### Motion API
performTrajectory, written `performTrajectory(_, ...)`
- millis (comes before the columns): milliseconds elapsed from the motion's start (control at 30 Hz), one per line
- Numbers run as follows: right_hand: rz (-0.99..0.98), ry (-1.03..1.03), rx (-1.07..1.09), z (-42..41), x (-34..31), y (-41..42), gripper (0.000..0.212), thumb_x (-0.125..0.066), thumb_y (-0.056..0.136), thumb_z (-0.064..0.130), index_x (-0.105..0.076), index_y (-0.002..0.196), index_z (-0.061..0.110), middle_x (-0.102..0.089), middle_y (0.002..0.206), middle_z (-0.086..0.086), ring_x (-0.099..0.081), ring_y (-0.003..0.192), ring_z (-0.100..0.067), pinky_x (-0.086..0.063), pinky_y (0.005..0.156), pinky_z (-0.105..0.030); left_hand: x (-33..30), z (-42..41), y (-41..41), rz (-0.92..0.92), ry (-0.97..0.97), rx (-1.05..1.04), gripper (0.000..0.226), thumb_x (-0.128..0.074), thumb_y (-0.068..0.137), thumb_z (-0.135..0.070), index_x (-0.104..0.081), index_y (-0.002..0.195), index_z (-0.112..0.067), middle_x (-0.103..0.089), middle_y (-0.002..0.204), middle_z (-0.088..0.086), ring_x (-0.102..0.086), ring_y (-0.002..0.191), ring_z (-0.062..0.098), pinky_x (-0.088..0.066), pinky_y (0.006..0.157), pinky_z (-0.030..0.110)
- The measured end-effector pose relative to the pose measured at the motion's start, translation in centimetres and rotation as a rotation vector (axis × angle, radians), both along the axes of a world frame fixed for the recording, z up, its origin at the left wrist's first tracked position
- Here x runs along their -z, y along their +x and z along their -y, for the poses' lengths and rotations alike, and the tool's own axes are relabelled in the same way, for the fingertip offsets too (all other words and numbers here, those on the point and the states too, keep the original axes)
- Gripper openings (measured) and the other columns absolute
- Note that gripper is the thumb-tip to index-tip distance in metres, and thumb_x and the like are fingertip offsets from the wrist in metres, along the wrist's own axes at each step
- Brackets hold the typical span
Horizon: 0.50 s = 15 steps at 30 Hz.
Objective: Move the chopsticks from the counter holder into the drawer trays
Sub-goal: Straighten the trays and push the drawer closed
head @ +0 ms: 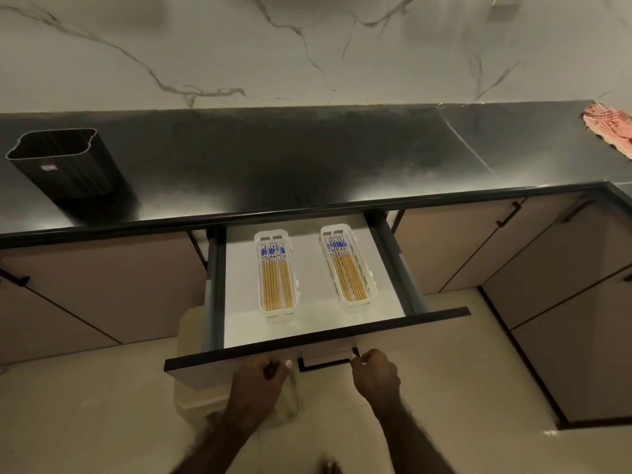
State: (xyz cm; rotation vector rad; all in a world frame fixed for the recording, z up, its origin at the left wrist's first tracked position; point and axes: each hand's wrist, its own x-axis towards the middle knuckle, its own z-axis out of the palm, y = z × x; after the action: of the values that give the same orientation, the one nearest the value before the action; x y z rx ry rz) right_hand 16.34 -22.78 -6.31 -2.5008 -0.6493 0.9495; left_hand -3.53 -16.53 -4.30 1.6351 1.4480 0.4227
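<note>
The drawer (318,340) is pulled out below the counter. Two white trays lie inside it: the left tray (276,311) and the right tray (371,283). Each holds several yellow chopsticks with blue-patterned tops, in a left bundle (276,278) and a right bundle (349,271). The black ribbed holder (68,165) stands on the counter at the left, and no chopsticks show above its rim. My left hand (263,376) is curled against the drawer front, just left of the black handle (325,364), and holds nothing. My right hand (376,371) curls its fingers round the handle's right end.
The dark glossy counter (307,159) runs along a marble wall. A red-and-white striped cloth (612,130) lies at its far right. Closed cabinet doors (102,285) flank the drawer. A pale plastic container (191,398) sits on the tiled floor under the drawer's left corner.
</note>
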Motion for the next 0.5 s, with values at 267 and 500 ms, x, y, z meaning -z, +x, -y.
performTrajectory(267,-0.368,-0.015,0.289,-1.6,4.3,0.7,0.048,-0.059,0.095,0.042,-0.059,0.12,0.001,-0.064,0.107,-0.016,-0.065,0.093,-0.03,-0.061,0.064,-0.039,0.6,-0.7,1.5,-0.019,-0.089,-0.133,0.037,-0.055,0.094,-0.039,-0.063,0.063,-0.021,-0.06,0.057,-0.003,-0.056,0.056,0.01,-0.038,0.05,0.018)
performTrajectory(500,-0.761,0.135,0.604,-2.7,5.6,1.7,0.026,-0.054,0.1,0.011,-0.055,0.118,-0.007,-0.065,0.099,-0.022,-0.063,0.088,-0.033,-0.055,0.067,-0.039,1.3,-1.4,2.3,-0.011,-0.158,-0.192,0.04,-0.054,0.095,-0.04,-0.072,0.076,-0.009,-0.071,0.071,0.007,-0.065,0.068,0.015,-0.043,0.056,0.019)
